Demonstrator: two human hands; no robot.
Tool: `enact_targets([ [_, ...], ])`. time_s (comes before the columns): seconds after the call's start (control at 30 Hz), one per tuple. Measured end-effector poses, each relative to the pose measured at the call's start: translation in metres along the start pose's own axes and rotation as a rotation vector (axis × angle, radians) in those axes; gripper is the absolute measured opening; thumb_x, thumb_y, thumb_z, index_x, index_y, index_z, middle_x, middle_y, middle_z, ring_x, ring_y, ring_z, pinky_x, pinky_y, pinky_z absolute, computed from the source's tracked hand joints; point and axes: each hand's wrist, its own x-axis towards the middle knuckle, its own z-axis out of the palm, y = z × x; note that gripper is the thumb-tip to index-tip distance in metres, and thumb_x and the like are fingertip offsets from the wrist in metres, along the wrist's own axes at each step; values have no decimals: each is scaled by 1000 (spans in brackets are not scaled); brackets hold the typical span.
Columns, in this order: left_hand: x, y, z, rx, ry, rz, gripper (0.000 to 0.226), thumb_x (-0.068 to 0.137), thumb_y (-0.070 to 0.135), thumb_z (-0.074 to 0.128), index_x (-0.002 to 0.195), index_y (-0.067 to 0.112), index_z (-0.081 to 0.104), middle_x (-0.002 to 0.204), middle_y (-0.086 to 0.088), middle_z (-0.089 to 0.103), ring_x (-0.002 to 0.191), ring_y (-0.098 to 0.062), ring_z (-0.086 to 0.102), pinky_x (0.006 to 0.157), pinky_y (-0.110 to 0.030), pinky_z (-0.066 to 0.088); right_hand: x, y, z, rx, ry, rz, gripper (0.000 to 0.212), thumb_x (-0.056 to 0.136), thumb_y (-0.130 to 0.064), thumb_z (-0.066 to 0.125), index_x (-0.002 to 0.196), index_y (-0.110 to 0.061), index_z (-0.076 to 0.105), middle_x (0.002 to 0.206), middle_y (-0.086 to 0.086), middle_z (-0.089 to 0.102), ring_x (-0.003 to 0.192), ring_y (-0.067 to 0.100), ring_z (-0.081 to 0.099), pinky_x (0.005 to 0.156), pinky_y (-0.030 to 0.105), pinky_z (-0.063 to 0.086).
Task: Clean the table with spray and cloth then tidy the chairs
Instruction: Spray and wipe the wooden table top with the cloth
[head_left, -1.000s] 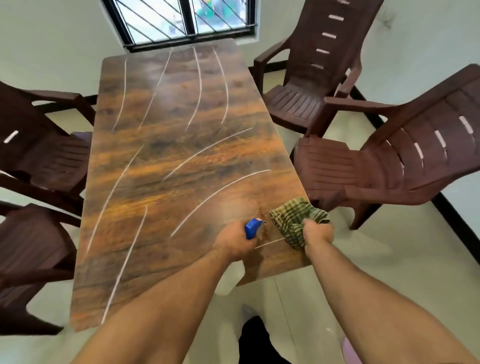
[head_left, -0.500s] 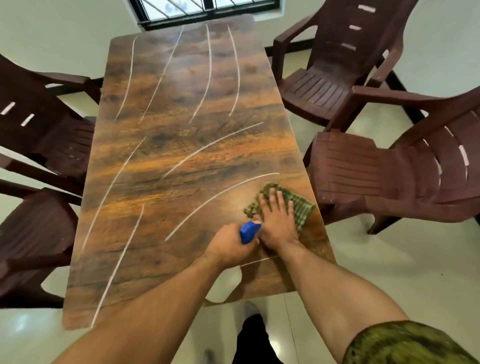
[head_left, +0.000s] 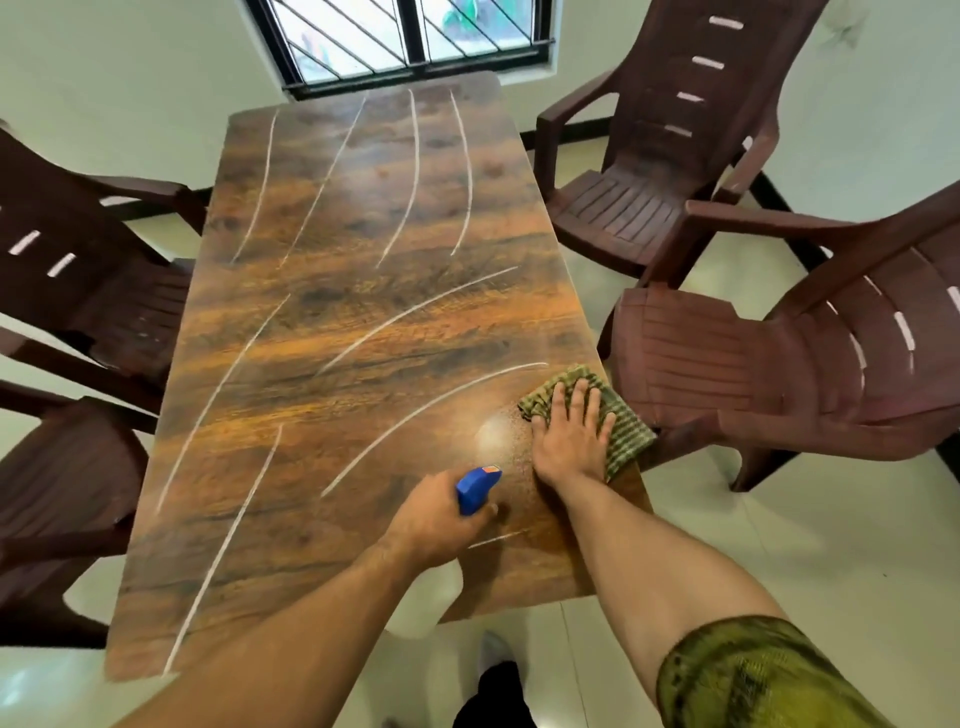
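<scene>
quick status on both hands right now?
Left hand: closed, holding the spray bottle.
Right hand: open, fingers flat, pressing the cloth onto the table.

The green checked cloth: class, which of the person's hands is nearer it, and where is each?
Right. The right hand lies flat on the green checked cloth, pressing it onto the table. The left hand is apart from it, nearer the person, gripping the spray bottle.

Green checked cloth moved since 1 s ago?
Yes: green checked cloth shifted farther along the wooden table, up to the end of the curved white line.
</scene>
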Motion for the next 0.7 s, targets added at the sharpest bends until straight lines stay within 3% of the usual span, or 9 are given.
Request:
enact_targets([
  [0.17, -14, 5, -9, 25, 13, 17, 30, 85, 31, 73, 67, 32, 49, 58, 14, 51, 50, -3, 45, 57, -22, 37, -70, 11, 25, -156, -97, -595, 60, 106, -48, 24, 160, -27, 11, 169, -2, -4, 154, 19, -13, 124, 51, -1],
  [0.27, -23, 11, -8, 31, -22, 15, 32, 86, 29, 71, 66, 30, 47, 55, 13, 49, 48, -4, 45, 54, -21, 36, -113, 69, 33, -143, -129, -739, 61, 103, -54, 25, 159, -32, 19, 167, -8, 3, 155, 15, -6, 123, 44, -4],
  [0.33, -32, 10, -4, 33, -31, 9, 31, 84, 26, 68, 64, 24, 44, 54, 8, 47, 49, -14, 44, 55, -29, 38, -127, 105, 28, -157, -86, -601, 63, 99, -57, 20, 158, -34, 12, 167, -8, 0, 155, 15, -7, 122, 42, -8],
  [0.4, -45, 6, -1, 24, -43, 10, 28, 81, 28, 65, 63, 20, 45, 54, 5, 47, 49, -17, 44, 55, -32, 39, -137, 111, 28, -132, -26, -319, 67, 97, -59, 10, 158, -30, 4, 166, -6, -8, 155, 17, -11, 122, 41, -12],
  [0.5, -54, 1, 1, 38, -58, 11, 29, 75, 41, 61, 67, 16, 50, 57, 1, 51, 51, -20, 47, 54, -34, 42, -139, 56, 42, -7, 87, 135, 65, 103, -51, 15, 160, -22, 1, 168, 5, -10, 154, 25, -12, 123, 48, -10],
  [0.57, -65, -8, 0, 19, -37, 18, 30, 71, 46, 59, 68, 18, 51, 58, 1, 53, 53, -20, 47, 55, -37, 44, -150, 6, 53, 54, 59, 233, 65, 105, -47, 20, 160, -19, 1, 168, 11, -9, 154, 31, -12, 122, 52, -9],
  [0.6, -68, -12, -2, 11, -23, 22, 28, 73, 45, 61, 67, 19, 51, 57, 3, 53, 52, -19, 46, 55, -35, 42, -157, -12, 60, 38, 36, 123, 64, 104, -44, 18, 161, -17, 6, 168, 12, -5, 154, 32, -10, 121, 53, -9],
  [0.7, -74, -26, -8, 50, -5, 19, 15, 81, 35, 66, 76, 22, 61, 63, 5, 63, 56, -18, 56, 59, -34, 49, -187, -18, 81, -127, -107, -504, 64, 101, -45, 19, 159, -19, 22, 168, 7, 9, 154, 25, -6, 123, 52, -4],
])
